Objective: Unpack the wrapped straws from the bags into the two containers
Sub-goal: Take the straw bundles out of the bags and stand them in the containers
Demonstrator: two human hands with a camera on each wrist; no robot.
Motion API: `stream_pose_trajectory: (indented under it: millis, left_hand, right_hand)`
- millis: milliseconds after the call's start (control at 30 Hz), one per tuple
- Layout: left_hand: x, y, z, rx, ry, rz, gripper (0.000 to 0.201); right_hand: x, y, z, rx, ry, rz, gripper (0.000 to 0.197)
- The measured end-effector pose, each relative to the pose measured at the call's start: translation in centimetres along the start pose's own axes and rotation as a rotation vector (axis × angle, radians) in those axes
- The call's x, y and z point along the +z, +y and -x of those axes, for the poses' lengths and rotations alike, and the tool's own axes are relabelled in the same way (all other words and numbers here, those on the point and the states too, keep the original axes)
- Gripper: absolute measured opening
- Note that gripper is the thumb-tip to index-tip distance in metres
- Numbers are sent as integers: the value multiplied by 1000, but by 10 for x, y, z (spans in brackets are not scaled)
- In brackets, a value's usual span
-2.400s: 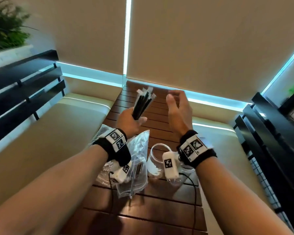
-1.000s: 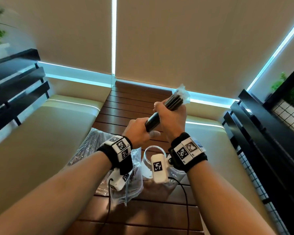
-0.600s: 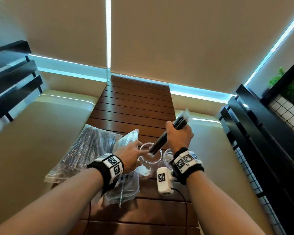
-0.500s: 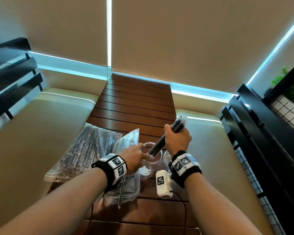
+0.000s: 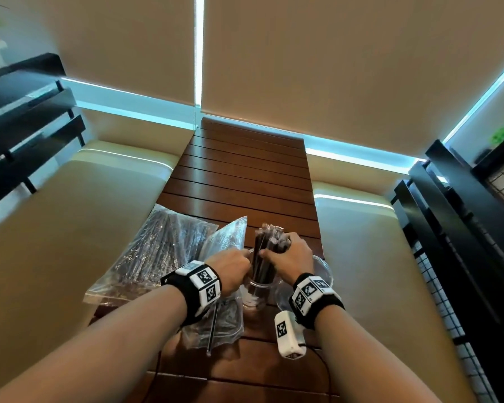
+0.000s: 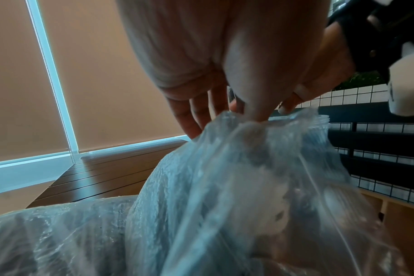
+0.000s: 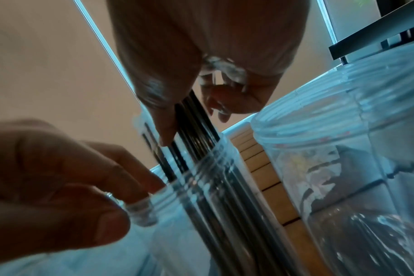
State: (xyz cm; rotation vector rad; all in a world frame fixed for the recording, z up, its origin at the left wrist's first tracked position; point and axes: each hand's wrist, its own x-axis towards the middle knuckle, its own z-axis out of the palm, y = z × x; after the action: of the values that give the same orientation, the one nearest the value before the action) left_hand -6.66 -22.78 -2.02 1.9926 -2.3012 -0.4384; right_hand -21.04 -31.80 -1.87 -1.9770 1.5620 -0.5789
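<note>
The right hand (image 5: 288, 253) is closed around a bundle of wrapped black straws (image 5: 264, 257), whose lower ends already stand inside the clear jar (image 5: 255, 295). The left hand (image 5: 230, 267) pinches the jar's rim on its left side, thumb and fingertips (image 7: 140, 184) clamped on the threaded lip. The two hands sit close together, nearly touching above the jar.

The second jar (image 5: 322, 270) stands just right of the first jar, partly hidden under the right wrist; whether it holds anything cannot be told. An opened bag (image 5: 226, 242) with some straws left in it lies just left of the jar, under the left wrist, and a fuller bag (image 5: 157, 257) lies further left of the jar. All rest on the slatted table (image 5: 245, 175).

The likely trouble lies in the release. The straws stand taller than the jar and lean to the left, so if the right hand lets go all at once they may fan out, and the weight above the rim could tip the light jar or spill straws onto the table. The left pinch covers only a small part of the rim, so a sideways push from the bundle could twist the jar free. The right wrist also hangs over the second jar and could knock it when it withdraws.
</note>
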Motion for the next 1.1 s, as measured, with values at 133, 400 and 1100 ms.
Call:
stream_pose_trajectory:
  millis: [133, 400, 1100]
  left_hand:
    - [-12, 1, 6, -12, 17, 48, 20]
    - [-48, -9, 33, -100, -137, -118, 76]
    - [-89, -35, 40, -155, 414, 105, 14]
  right_hand:
    - [-16, -12, 0, 4, 77, -13, 68]
    - [-36, -49, 8, -213, 240, -61, 23]
    - [53, -97, 60, -108, -496, 409, 23]
